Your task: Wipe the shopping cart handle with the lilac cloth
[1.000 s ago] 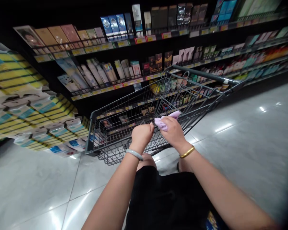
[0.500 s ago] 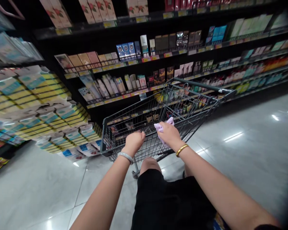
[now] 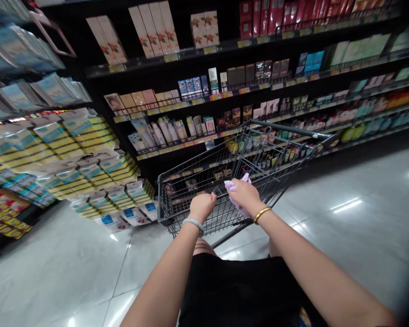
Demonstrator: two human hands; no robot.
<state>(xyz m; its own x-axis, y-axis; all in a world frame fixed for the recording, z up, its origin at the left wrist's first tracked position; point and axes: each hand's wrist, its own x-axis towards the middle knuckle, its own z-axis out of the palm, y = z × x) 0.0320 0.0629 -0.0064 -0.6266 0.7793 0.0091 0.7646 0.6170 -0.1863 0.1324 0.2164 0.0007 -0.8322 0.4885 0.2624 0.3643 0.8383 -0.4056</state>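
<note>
A dark grey wire shopping cart stands side-on in front of me. My left hand, wearing a pale bangle at the wrist, is closed in a fist at the cart's near upper rim and seems wrapped around it. Further along the same side, my right hand is closed on a crumpled lilac cloth, with a gold bangle at that wrist. Cloth sticks out above and below the fingers. Whether the right fingers also grip the rim is hidden.
Beyond the cart run black shelves of boxed and bottled goods. Stacked yellow-striped packs stand at the left, beside the cart's end. Glossy grey tiles make up the floor.
The shelves, cart and hands sit slightly further right and lower in view. Both hands keep their closed poses, the right with the cloth. My knee shows less beneath the cart.
</note>
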